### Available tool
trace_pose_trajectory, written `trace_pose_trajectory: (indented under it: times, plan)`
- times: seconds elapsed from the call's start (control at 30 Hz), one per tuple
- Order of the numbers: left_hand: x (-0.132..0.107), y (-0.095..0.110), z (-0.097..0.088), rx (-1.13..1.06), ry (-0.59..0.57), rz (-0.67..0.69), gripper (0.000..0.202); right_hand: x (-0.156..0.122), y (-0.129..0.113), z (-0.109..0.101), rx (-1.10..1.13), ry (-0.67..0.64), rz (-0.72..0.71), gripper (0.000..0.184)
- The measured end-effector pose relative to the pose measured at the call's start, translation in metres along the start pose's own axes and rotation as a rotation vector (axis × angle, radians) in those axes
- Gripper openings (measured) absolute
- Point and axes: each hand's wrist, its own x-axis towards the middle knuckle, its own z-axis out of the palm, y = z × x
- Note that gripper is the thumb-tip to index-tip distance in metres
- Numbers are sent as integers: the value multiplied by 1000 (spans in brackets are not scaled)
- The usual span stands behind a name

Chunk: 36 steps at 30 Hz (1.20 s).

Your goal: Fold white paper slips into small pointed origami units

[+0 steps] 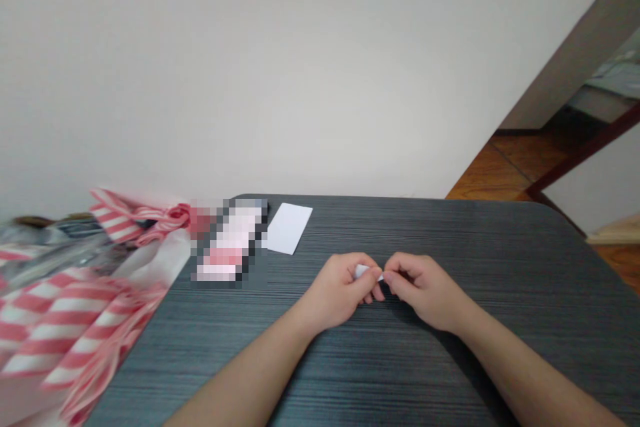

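We see the left hand (340, 290) and right hand (423, 290) pinching one small white piece (364, 271) beside striped bags (75, 320), contents unclear.

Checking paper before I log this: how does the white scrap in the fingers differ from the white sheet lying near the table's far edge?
The white scrap is tiny and pinched between the left hand and right hand; the white sheet is far larger, flat and untouched on the table. Both are plain white.

Table: dark grey, streaked top (500, 267) with rounded far corners.
Far left on it: white card (289, 227), lying flat.
Left edge: red-and-white striped bags (75, 307), overhanging the tabletop.
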Motion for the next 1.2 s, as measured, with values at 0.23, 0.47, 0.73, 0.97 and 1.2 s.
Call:
trace_pose_trajectory:
  times: [0.23,0.47,0.73,0.97,1.2]
  plan:
    - [1,-4,-1,22,3,20,23,-1,-1,0,5,-6,26,23]
    - [0,-2,-1,27,-6,15,24,-1,-2,-1,-19,-11,9,23]
    - [1,-5,-4,-132,19,34,28,-1,2,-4,1,41,6,21]
    - [-1,-3,-6,-78,28,2,28,-2,7,-5,15,68,63,20]
    - [-1,-2,-4,-116,56,-19,27,-3,7,-4,95,67,84,20]
